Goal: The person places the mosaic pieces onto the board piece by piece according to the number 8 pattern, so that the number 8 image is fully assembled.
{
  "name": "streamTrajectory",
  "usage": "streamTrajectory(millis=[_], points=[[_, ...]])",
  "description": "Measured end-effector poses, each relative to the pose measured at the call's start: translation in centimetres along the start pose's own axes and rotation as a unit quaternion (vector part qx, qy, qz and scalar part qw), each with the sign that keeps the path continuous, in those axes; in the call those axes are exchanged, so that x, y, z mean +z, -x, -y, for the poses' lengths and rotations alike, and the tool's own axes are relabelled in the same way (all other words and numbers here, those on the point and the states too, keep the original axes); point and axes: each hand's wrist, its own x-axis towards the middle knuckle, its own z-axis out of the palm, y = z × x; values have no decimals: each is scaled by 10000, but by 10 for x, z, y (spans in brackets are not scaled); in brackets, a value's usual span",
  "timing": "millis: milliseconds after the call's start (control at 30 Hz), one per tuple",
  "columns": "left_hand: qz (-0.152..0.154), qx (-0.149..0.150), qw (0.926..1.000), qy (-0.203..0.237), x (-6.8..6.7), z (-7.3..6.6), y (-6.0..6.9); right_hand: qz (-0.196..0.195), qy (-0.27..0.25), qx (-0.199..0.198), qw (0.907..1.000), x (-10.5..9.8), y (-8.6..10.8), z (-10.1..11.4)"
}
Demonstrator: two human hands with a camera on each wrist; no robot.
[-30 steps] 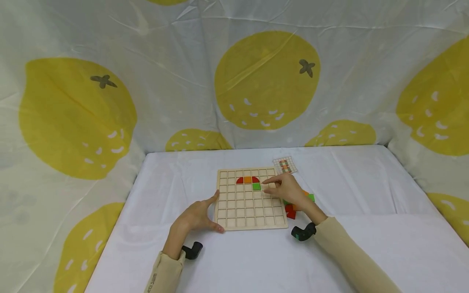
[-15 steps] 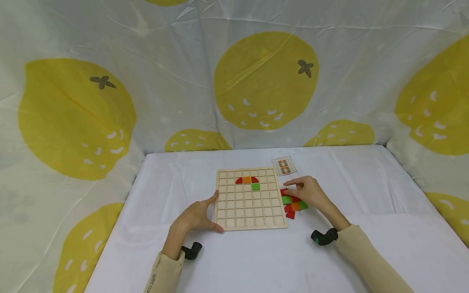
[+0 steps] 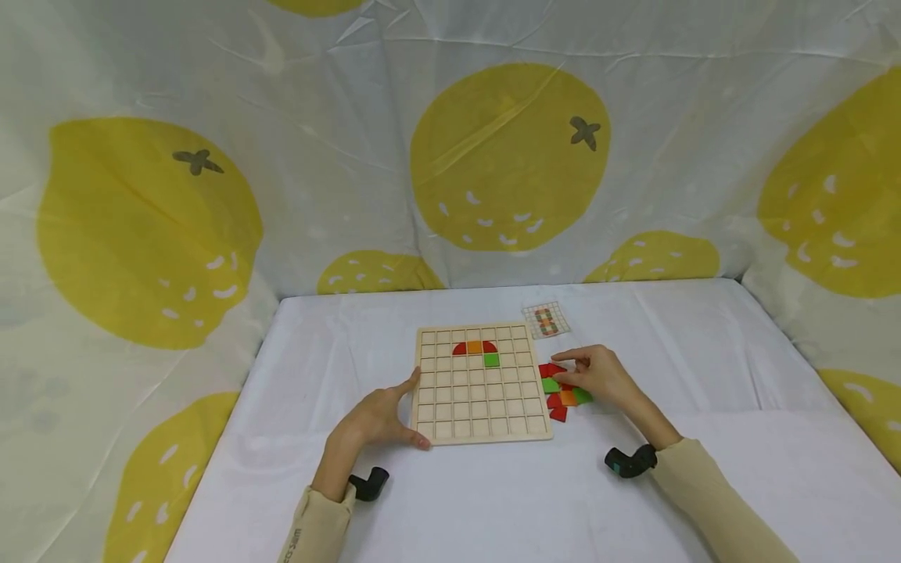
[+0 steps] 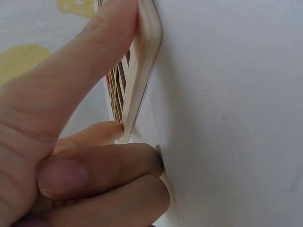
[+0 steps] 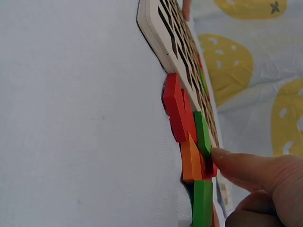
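A wooden grid board [image 3: 479,391] lies flat in the head view, bearing two red rounded pieces with an orange square [image 3: 475,347] between them, and a green square [image 3: 491,360] under the right red one. My left hand [image 3: 373,414] rests against the board's left edge, thumb at the near corner and index finger farther up. Over a pile of loose pieces [image 3: 551,385] beside the board, my right hand [image 3: 601,378] has thumb and index finger parted. In the right wrist view, its thumb [image 5: 241,163] is at the green and red pieces [image 5: 202,135].
A small printed pattern card [image 3: 546,320] lies beyond the board's far right corner. Red, orange and green pieces crowd the board's right side. White cloth covers the table [image 3: 479,500], with a lemon-print curtain [image 3: 338,156] behind it.
My right hand has moved right, from above the board to the loose pieces, uncovering more of them. My left hand has stayed at the board's edge.
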Motion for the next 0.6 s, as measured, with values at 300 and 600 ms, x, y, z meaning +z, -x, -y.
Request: streamTrajectory(millis=[300,600], points=[[-27,61,10000,-21,0,-1,-1,500,5,-311,9983,-6,-5,-1],[-9,-4,10000,-23,0,-1,0,757,40,-254,9968,-16,-4,-5]])
